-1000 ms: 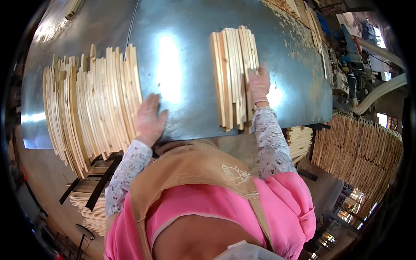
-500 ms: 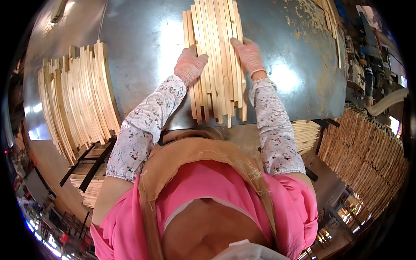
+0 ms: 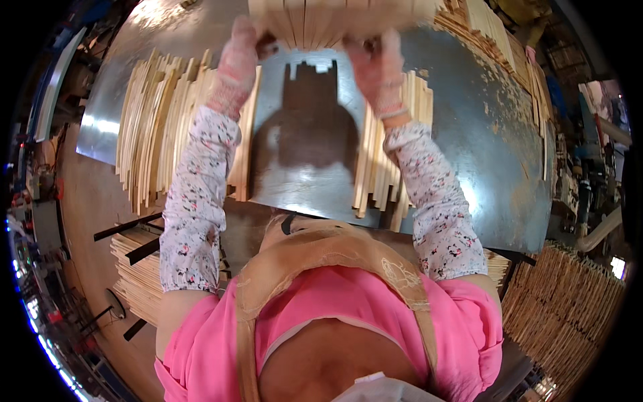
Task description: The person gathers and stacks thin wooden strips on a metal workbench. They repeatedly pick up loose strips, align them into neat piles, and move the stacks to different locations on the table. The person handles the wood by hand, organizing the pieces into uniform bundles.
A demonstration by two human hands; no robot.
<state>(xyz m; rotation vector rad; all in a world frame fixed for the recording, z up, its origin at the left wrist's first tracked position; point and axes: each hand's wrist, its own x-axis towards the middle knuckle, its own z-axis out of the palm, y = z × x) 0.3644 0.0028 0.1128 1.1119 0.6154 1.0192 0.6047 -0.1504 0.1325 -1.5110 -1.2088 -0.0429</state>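
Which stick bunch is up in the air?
The top bunch, held by the left hand and right hand; left bunch and right bunch lie on the table.

Counter (image 3: 469, 151): blue-grey, whitish glare patches, dark grey shadow (image 3: 311, 120) mid-surface, tan sawdust toward its far right. Left strips (image 3: 157, 117) on counter: pale cream-yellow, stripe-like rows. Right strips (image 3: 375, 164) on counter: cream, some honey-toned. Bundle (image 3: 311, 21) over counter's far side: cream top, browner ends. Hands (image 3: 378, 77) above counter: pink-and-whitish gloves. Sleeves (image 3: 439, 194): white, small red-and-black floral print. Apron (image 3: 308, 249) by counter's near edge: tan, whitish line motif. Top (image 3: 335, 295): bright pink, white neckline trim.
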